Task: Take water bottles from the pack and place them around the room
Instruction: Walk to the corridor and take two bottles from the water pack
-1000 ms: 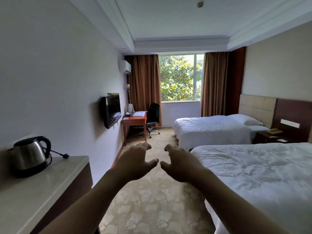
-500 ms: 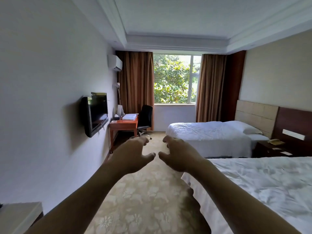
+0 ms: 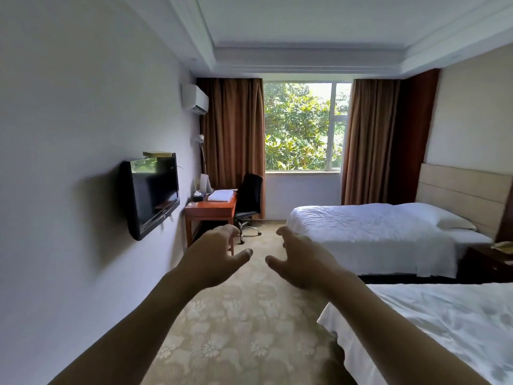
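Observation:
Both arms stretch out in front of me over the patterned carpet (image 3: 238,323) of a hotel room. My left hand (image 3: 211,259) is empty, with fingers spread and curled downward. My right hand (image 3: 302,259) mirrors it a short gap to the right, also empty with fingers apart. No water bottle and no bottle pack shows anywhere in the head view.
A black TV (image 3: 152,193) hangs on the left wall. Beyond it stand an orange-brown desk (image 3: 211,211) with folded white towels (image 3: 221,195) and a black office chair (image 3: 249,201). Two white beds, the far bed (image 3: 369,234) and the near bed (image 3: 444,323), fill the right side, with a dark nightstand (image 3: 485,262) between them.
I have moved forward down the room: the kettle and counter on the left dropped out of view, and the TV, desk and far bed are closer. Both hands stay empty and spread.

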Demonstrator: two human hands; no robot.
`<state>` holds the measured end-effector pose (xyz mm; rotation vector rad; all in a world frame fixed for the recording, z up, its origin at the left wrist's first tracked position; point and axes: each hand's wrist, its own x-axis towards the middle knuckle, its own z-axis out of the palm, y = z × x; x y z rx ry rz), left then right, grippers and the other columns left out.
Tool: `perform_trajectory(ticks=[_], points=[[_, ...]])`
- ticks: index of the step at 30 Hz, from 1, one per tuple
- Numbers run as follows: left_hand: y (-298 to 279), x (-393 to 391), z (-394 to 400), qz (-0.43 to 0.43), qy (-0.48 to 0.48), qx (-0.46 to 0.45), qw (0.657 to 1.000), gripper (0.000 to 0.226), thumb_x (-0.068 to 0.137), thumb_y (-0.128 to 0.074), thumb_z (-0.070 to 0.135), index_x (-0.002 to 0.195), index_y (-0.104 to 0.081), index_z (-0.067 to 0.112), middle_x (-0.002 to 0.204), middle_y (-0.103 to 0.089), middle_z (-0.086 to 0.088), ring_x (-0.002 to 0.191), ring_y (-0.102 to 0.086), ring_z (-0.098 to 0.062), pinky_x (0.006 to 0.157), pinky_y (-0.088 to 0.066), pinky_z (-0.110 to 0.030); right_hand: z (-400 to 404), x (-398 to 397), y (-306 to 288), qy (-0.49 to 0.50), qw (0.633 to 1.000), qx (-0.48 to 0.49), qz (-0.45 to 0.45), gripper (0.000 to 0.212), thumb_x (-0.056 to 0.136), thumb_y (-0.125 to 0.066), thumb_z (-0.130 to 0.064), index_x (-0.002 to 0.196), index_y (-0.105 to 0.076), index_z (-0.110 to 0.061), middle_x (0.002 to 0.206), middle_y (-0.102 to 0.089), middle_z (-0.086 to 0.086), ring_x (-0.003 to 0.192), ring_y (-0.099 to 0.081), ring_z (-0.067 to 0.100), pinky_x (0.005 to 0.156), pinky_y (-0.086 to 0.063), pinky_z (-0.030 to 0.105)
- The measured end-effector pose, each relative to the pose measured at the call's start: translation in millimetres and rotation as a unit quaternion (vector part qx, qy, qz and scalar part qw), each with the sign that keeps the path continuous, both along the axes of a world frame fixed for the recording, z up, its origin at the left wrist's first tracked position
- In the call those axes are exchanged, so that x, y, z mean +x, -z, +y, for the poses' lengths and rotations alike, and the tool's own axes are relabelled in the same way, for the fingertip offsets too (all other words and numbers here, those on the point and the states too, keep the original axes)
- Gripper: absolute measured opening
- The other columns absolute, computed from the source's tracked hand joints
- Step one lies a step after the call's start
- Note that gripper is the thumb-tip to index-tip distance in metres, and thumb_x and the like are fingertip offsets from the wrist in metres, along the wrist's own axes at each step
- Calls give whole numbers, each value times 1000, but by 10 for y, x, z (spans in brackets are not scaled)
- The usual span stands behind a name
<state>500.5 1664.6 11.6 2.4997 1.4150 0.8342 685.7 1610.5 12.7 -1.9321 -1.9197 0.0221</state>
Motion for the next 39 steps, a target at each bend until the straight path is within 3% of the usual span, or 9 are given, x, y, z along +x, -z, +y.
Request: perform_trajectory(ticks=[6, 18, 22, 32, 39], points=[[-157, 633, 1218, -3, -8, 13, 1000, 57, 87, -62, 51, 134, -51, 22, 132, -60, 3, 102, -51, -4, 82, -41, -19, 1273, 793, -183, 11, 1000, 4, 14, 66, 90, -59, -53, 142, -38, -18, 138, -59, 5, 121, -58, 25, 98, -50, 38], [-82, 1412, 3450, -16, -7, 10, 1000, 59, 87, -62, 50, 137, -49, 21, 138, -57, 2, 120, -55, -13, 95, -46, -27, 3491, 1568, -75, -10, 1000, 7, 19, 69, 89, -59, -55, 142, -37, -18, 138, -58, 6, 122, -58, 25, 99, -51, 40], [86, 1556, 4429, -14, -5, 7, 1000, 60, 86, -62, 52, 136, -50, 21, 136, -59, 3, 118, -56, -12, 94, -46, -27, 4429, 1721, 98, -8, 1000, 4, 17, 73, 89, -59, -55, 147, -35, -17, 142, -56, 5, 125, -56, 25, 101, -50, 39], [-55, 1791, 7233, -17, 0, 1, 1000, 56, 86, -62, 52, 134, -50, 23, 129, -62, 7, 115, -57, -9, 96, -48, -29, 7229, 1911, -98, 8, 1000, 5, -10, 57, 87, -58, -55, 130, -45, -20, 124, -65, 5, 109, -63, 25, 91, -55, 40], [-117, 1709, 8417, -19, -31, -1, 999, 51, 86, -62, 51, 129, -54, 24, 126, -63, 7, 108, -58, -7, 90, -49, -26, 8575, 1800, -116, -21, 1000, 2, -21, 56, 92, -56, -49, 135, -43, -16, 126, -63, 6, 108, -61, 24, 84, -51, 34]])
